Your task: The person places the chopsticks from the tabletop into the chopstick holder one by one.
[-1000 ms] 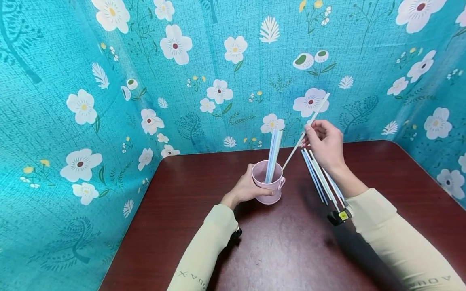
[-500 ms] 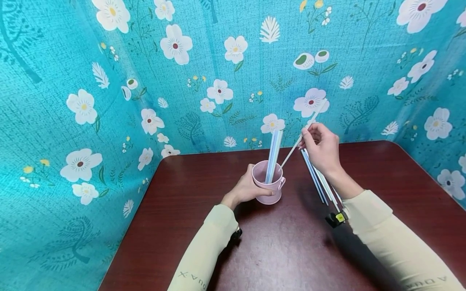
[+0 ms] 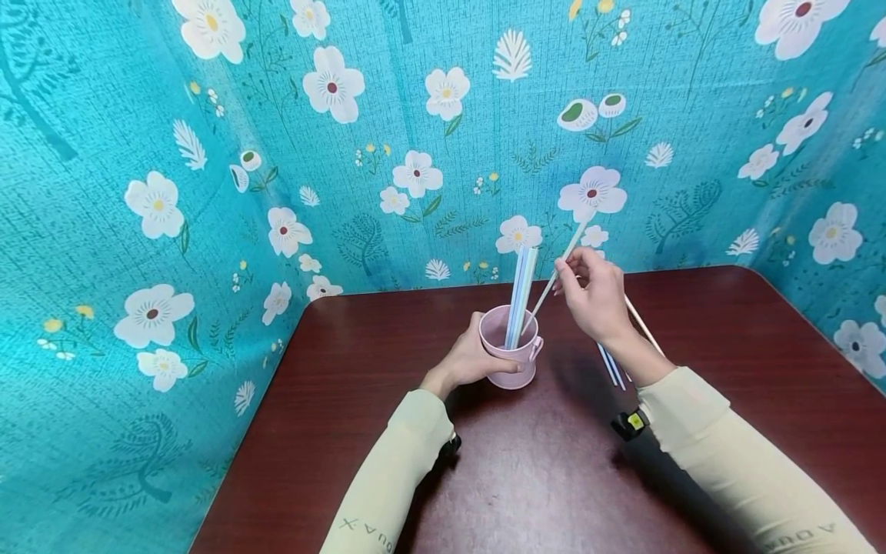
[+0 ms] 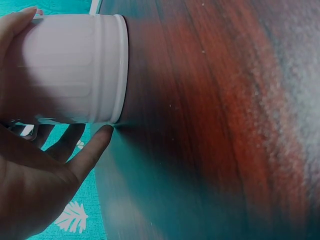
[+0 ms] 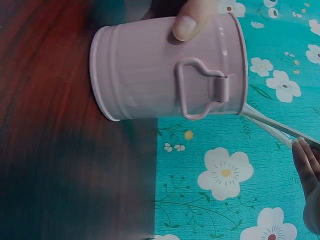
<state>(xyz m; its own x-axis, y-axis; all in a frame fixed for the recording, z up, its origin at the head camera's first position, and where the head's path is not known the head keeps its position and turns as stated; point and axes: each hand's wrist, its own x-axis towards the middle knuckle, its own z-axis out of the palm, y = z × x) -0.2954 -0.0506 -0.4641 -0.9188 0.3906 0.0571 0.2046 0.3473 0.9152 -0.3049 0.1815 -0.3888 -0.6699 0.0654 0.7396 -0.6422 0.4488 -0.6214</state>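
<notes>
A small pink bucket (image 3: 511, 378) stands upright on the table, with a side handle visible in the right wrist view (image 5: 183, 95). My left hand (image 3: 469, 357) grips it from the left, thumb across its front; in the left wrist view fingers (image 4: 92, 152) reach under its far side. Several pale blue, white and green straws (image 3: 522, 288) lean together inside the bucket. Between thumb and fingertips my right hand (image 3: 597, 296) pinches a pale, thin straw (image 3: 571, 240). This straw slants, its lower end inside the bucket's mouth at the right.
More blue and white straws (image 3: 609, 368) lie on the dark reddish-brown table (image 3: 533, 462), partly hidden beneath my right wrist. A teal floral curtain (image 3: 429, 215) hangs right behind the table's back edge.
My right hand has moved left and down with its straw, whose lower end has gone from the bucket's rim to inside it. The left hand and bucket stay put.
</notes>
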